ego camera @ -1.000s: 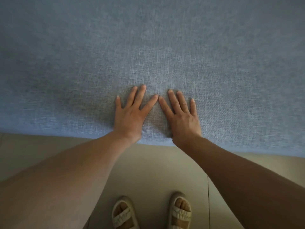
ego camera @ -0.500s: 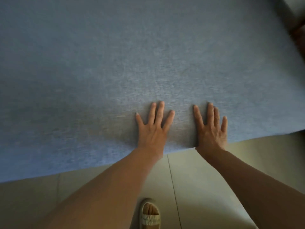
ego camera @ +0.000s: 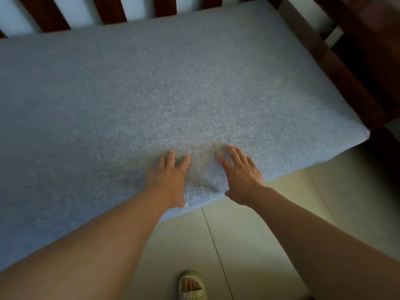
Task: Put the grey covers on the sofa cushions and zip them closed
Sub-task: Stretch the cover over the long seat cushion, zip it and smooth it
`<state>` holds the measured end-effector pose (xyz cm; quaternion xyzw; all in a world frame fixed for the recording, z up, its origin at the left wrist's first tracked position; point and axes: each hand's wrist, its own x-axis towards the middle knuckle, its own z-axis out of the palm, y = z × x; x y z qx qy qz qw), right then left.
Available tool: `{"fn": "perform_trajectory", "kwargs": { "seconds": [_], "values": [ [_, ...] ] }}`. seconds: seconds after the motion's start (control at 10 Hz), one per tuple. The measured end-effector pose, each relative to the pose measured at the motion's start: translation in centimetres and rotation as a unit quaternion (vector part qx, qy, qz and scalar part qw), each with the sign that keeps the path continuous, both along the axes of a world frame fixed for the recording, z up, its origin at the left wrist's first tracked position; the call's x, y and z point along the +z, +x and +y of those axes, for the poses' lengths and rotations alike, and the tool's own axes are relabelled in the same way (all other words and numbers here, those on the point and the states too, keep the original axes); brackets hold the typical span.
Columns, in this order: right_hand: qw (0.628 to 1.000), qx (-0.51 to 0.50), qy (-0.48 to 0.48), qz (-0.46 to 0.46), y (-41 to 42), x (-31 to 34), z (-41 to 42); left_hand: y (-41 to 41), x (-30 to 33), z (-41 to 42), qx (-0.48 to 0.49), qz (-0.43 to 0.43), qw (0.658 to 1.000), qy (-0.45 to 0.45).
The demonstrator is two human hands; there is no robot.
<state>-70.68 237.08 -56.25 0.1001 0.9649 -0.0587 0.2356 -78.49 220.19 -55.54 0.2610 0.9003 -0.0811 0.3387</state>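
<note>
Fingers (ego camera: 171, 158) of both hands spread on cushion (ego camera: 151, 94).

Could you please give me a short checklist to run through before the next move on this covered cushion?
1. Cover on cushion: the grey cover spreads over the whole visible top. Ok.
2. Fabric smooth: a small wrinkle sits between the hands near the front edge. Not ok.
3. Left hand: lies on the cover by the front edge, fingers extended. Ok.
4. Right hand: lies on the cover with fingers spread, thumb over the edge. Ok.
5. Zip closed: no zip shows in this view. Cannot tell.
6. Cushion seated in the wooden frame: back and right edges lie against it. Ok.
</note>
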Motion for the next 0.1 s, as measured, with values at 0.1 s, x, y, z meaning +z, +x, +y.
{"fn": "perform_trajectory", "kwargs": {
  "seconds": [0.1],
  "values": [
    [0.999, -0.041, -0.019, 0.017, 1.41, 2.96, 0.61, 0.18, 4.28, 0.64, 0.004, -0.02, 0.998, 0.063]
  ]
}}
